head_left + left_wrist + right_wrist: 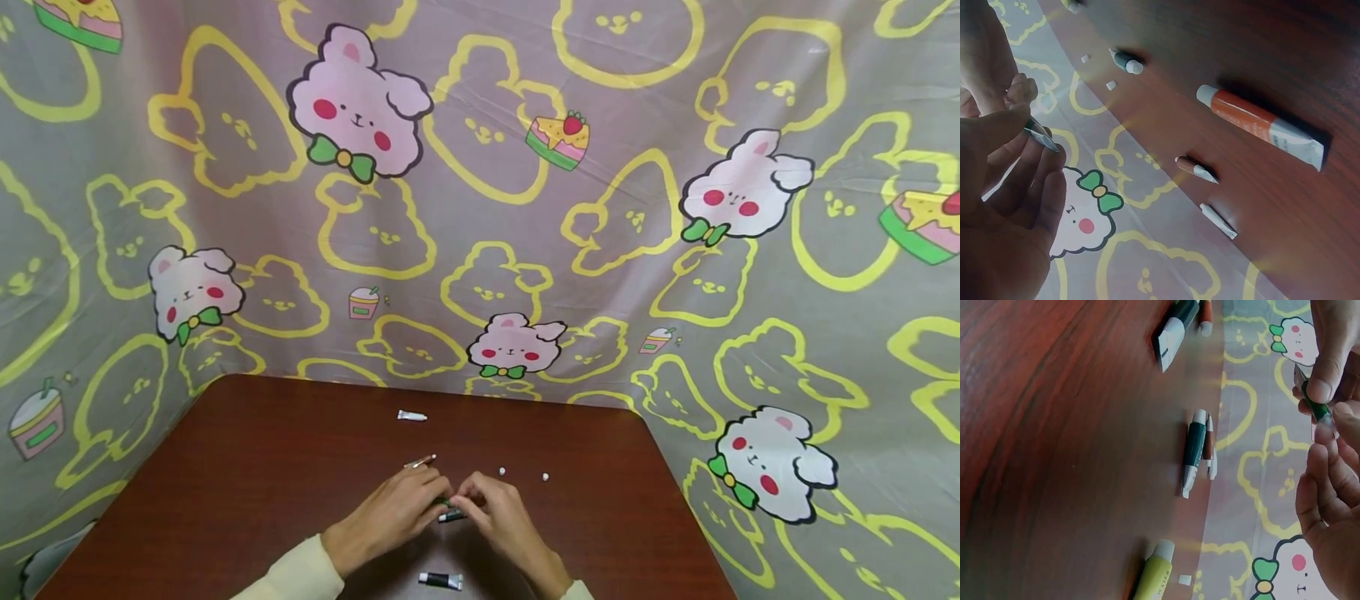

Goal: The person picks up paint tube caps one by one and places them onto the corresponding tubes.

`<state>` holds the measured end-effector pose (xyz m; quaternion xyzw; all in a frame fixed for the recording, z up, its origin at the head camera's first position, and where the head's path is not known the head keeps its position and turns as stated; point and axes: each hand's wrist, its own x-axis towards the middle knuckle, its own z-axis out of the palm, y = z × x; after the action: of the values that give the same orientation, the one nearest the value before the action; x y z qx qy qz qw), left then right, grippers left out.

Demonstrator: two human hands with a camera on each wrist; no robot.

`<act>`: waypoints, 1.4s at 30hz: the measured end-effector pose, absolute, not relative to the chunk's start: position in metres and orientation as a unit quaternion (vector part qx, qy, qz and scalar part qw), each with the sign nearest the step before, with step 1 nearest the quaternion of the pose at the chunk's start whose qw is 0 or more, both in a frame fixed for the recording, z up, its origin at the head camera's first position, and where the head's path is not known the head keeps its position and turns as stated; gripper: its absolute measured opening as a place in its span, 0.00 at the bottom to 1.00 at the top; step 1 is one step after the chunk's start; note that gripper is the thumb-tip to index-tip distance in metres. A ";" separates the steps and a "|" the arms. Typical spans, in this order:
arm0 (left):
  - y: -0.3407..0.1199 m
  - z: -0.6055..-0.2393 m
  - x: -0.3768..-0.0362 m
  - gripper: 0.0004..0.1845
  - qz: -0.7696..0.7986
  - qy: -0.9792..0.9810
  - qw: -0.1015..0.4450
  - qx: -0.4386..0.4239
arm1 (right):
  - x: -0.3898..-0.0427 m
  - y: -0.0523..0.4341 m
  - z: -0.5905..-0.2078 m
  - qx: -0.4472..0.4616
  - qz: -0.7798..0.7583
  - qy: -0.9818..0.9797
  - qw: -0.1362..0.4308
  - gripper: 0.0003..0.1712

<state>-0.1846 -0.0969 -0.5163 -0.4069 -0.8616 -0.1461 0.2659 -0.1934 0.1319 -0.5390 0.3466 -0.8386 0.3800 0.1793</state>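
Note:
Over the middle of the brown table (247, 467) my two hands meet on a small green tube (447, 502). My left hand (438, 497) pinches the tube's flat crimped end (1041, 136) between thumb and fingers. From the other side, my right hand (459, 500) pinches the green tube (1317, 407) at its other end with its fingertips (1324, 428). Most of the tube is hidden by the fingers, and the frames do not show whether it has a cap on.
Loose small tubes lie around: a white one (412, 415), a brownish one (420, 461), a dark one (452, 517) under the hands, a black-and-white one (440, 580) near the front edge. Two white caps (502, 472) (545, 477) lie to the right. A printed cloth (480, 208) hangs behind.

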 end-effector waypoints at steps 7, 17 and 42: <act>-0.099 -0.518 -0.186 0.11 -0.164 -0.863 0.255 -0.405 | -0.192 0.135 -0.535 0.373 0.397 -0.824 0.154 0.09; -0.098 -0.517 -0.185 0.10 -0.181 -0.858 0.254 -0.409 | -0.192 0.138 -0.535 0.352 0.365 -0.851 0.139 0.09; -0.098 -0.521 -0.184 0.12 -0.181 -0.844 0.275 -0.424 | -0.191 0.142 -0.539 0.388 0.333 -0.845 0.157 0.06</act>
<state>-0.1843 -0.0982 -0.5209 -0.4239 -0.8437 -0.1808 0.2755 -0.1914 0.1416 -0.5392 0.3877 -0.8452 0.3328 0.1568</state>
